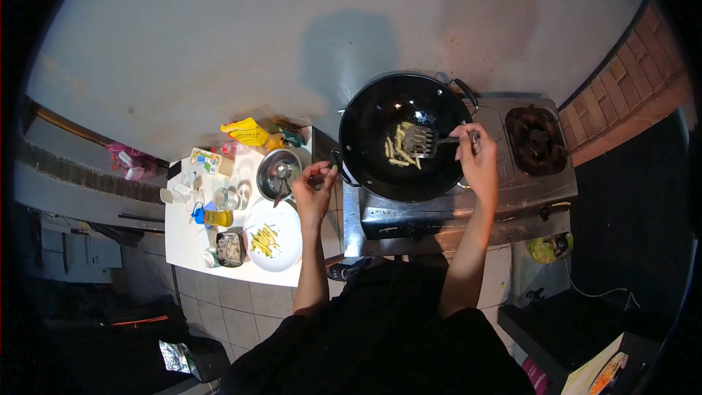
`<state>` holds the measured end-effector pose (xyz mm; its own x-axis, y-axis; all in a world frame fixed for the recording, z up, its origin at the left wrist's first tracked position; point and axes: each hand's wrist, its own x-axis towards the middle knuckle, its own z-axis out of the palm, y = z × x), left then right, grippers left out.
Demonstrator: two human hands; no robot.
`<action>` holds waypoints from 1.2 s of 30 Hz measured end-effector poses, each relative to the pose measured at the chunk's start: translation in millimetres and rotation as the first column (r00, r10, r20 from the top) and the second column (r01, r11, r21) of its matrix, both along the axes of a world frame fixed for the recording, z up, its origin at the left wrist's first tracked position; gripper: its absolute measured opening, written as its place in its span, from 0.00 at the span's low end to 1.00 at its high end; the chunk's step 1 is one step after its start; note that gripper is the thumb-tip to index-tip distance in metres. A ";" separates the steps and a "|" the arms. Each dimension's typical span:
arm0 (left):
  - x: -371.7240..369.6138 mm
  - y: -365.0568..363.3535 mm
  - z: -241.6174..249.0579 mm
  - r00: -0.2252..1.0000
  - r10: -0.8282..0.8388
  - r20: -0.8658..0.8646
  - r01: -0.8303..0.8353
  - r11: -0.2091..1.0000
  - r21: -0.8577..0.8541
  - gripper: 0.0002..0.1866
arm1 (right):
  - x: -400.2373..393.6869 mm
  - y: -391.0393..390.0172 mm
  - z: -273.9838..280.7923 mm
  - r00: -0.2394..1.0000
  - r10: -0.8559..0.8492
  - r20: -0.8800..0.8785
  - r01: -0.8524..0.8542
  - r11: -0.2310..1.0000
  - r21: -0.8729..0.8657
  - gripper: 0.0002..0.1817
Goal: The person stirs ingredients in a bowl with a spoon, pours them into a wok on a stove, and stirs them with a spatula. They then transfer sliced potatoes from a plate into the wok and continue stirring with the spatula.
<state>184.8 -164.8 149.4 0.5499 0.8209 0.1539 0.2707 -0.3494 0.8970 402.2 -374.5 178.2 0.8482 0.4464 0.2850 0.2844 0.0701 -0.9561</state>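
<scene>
A black wok [373, 113] sits on the stove, with several pale yellow strips of food [398, 148] in its middle. My right hand [477, 157] is closed around the handle of a slotted metal spatula [420, 142], whose head rests among the strips. At the wok's left side, my left hand [314, 183] has its fingers curled and pinched at the outer edge of the loop-shaped wok handle [342, 170]. Just below that hand, a white plate [291, 254] on the side table carries more yellow strips [264, 241].
On the white side table [183, 234] stand a steel bowl [270, 168] with a utensil, an oil bottle [218, 218], a glass jar [225, 199], a dark-topped container [230, 249] and a yellow bag [248, 132]. A second burner [537, 140] lies right of the wok.
</scene>
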 end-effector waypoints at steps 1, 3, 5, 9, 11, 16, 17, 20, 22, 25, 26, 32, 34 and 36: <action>-0.5 0.7 -1.9 1.000 -0.004 0.018 0.004 1.000 -0.017 0.12 | -0.3 0.1 0.6 1.000 0.001 -0.001 -0.001 1.000 0.000 0.04; -1.1 1.2 -3.8 1.000 -0.001 0.014 0.001 1.000 -0.010 0.12 | -0.5 0.3 1.5 0.999 0.032 0.005 -0.032 0.999 -0.006 0.04; -1.1 2.1 -5.4 1.000 0.002 0.010 -0.002 1.000 -0.003 0.12 | -1.4 1.6 2.8 0.999 0.042 0.012 -0.042 0.999 -0.005 0.04; -0.2 -0.6 0.9 1.000 0.006 -0.010 -0.006 1.000 -0.005 0.12 | -2.0 4.2 -0.3 0.997 0.070 0.007 -0.070 0.997 -0.021 0.03; 0.3 -1.9 2.9 0.999 0.010 -0.036 -0.011 1.000 -0.013 0.11 | -1.0 5.4 -5.6 0.997 0.075 0.025 -0.074 0.997 -0.029 0.03; 0.3 -2.4 1.2 1.000 0.000 -0.002 0.000 0.999 -0.044 0.12 | -0.7 7.3 -6.9 0.997 0.073 0.038 -0.071 0.996 -0.054 0.03; 0.7 -2.7 1.0 1.000 0.002 -0.001 -0.002 0.999 -0.044 0.12 | -1.2 8.0 -6.7 0.998 0.055 0.009 -0.055 0.998 -0.040 0.03; 2.0 -4.9 1.7 1.000 -0.014 0.019 0.014 0.999 -0.040 0.12 | -2.1 7.5 -2.6 0.999 0.029 -0.022 -0.030 0.999 -0.013 0.03; 1.6 -6.6 4.4 1.000 -0.016 0.019 0.017 0.997 -0.072 0.12 | -3.4 5.5 4.4 1.000 0.020 -0.022 -0.020 1.000 0.000 0.03; 1.5 -5.8 2.8 1.000 -0.013 0.017 0.014 0.998 -0.067 0.12 | -3.8 2.0 9.3 0.999 -0.028 0.032 0.026 0.998 0.063 0.03; 1.7 -5.7 1.9 1.000 -0.014 0.016 0.015 0.998 -0.067 0.12 | -4.3 2.0 10.3 0.999 -0.029 0.031 0.027 0.998 0.062 0.03; 4.1 -7.7 3.4 1.000 -0.003 0.001 0.003 0.998 -0.068 0.12 | -4.6 10.7 9.4 0.995 -0.076 0.068 0.076 0.997 -0.003 0.03; 4.4 -9.8 4.7 1.000 0.011 0.023 -0.010 0.999 -0.050 0.12 | -2.6 18.5 4.1 0.989 -0.082 0.126 0.078 0.996 0.032 0.03; 3.3 -9.8 1.4 0.999 0.025 0.026 -0.023 0.998 -0.063 0.12 | -0.8 23.0 -0.2 0.992 -0.050 0.115 0.049 0.999 0.014 0.03</action>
<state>188.1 -174.6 150.8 0.5263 0.8423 0.1166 0.2538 -0.2864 0.9239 401.4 -351.5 178.1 0.8304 0.4008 0.3870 0.3961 0.0637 -0.9160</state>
